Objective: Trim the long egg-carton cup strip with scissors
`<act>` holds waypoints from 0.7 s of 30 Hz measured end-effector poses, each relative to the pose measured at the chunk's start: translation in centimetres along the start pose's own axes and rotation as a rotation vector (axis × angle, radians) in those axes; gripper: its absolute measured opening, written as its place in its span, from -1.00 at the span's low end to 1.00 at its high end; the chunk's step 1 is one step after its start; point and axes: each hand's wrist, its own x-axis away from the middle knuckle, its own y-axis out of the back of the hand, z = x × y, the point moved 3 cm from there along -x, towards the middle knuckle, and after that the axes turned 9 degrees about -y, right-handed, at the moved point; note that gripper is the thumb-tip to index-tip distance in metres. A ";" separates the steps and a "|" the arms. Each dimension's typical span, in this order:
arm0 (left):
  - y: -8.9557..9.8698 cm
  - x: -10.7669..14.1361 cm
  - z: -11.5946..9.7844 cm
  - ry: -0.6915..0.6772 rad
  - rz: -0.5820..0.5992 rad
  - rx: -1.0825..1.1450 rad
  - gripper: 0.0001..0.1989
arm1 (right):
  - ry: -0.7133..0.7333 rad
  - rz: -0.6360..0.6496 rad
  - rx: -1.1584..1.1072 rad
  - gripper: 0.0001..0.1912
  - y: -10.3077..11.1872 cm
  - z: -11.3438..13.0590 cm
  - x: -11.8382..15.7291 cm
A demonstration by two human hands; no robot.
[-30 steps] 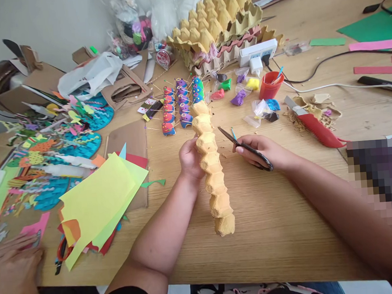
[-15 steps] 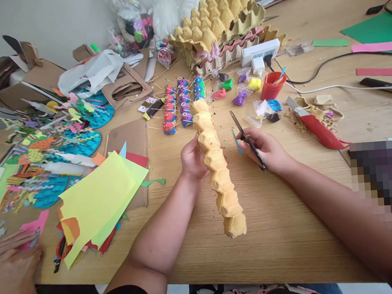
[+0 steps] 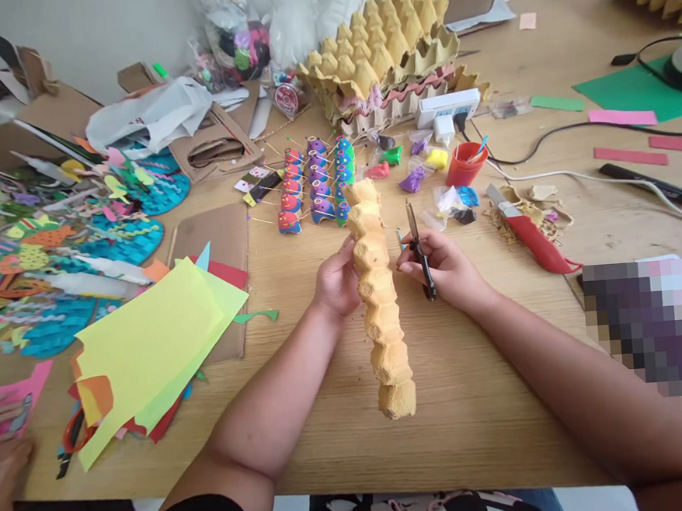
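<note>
A long yellow strip of egg carton [image 3: 383, 307], bumps up, runs lengthwise in front of me. My left hand [image 3: 339, 279] is closed on its left side near the far half, some fingers hidden beneath it. Between the fingers of my right hand [image 3: 444, 268] are black scissors [image 3: 420, 258], blades pointing away, a little right of the strip. A thin blue stick [image 3: 400, 239] shows beside that hand's fingertips; I cannot tell if it is held. Beyond the strip's far end stand three painted egg-carton caterpillars, a red-and-blue one [image 3: 291, 193], a purple one [image 3: 319, 181] and a green-and-blue one [image 3: 343, 170].
Stacked egg trays [image 3: 385, 46] stand at the back by a white power strip [image 3: 448, 106]. A red cup [image 3: 466, 163], clay packets and a red-handled cutter [image 3: 535, 234] lie right. Yellow paper [image 3: 160, 346] and paper crafts fill the left. Another person's hand [image 3: 5, 458] is at the left edge.
The strip has swung to lie straighter, its near end shifting left. The scissors have turned more upright in my right hand, which moved slightly left. The view has turned a little right.
</note>
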 end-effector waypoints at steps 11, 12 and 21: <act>-0.1 0.0 0.9 0.033 0.134 -0.007 -0.77 | -0.017 -0.008 0.048 -0.44 -0.7 -0.4 -0.1; -0.1 0.0 0.8 0.036 0.122 -0.008 -0.78 | -0.015 -0.011 0.067 -0.46 -0.6 -0.3 0.0; -0.3 0.1 0.6 0.033 0.093 -0.005 -0.79 | -0.033 0.006 0.094 -0.42 -0.4 0.4 0.1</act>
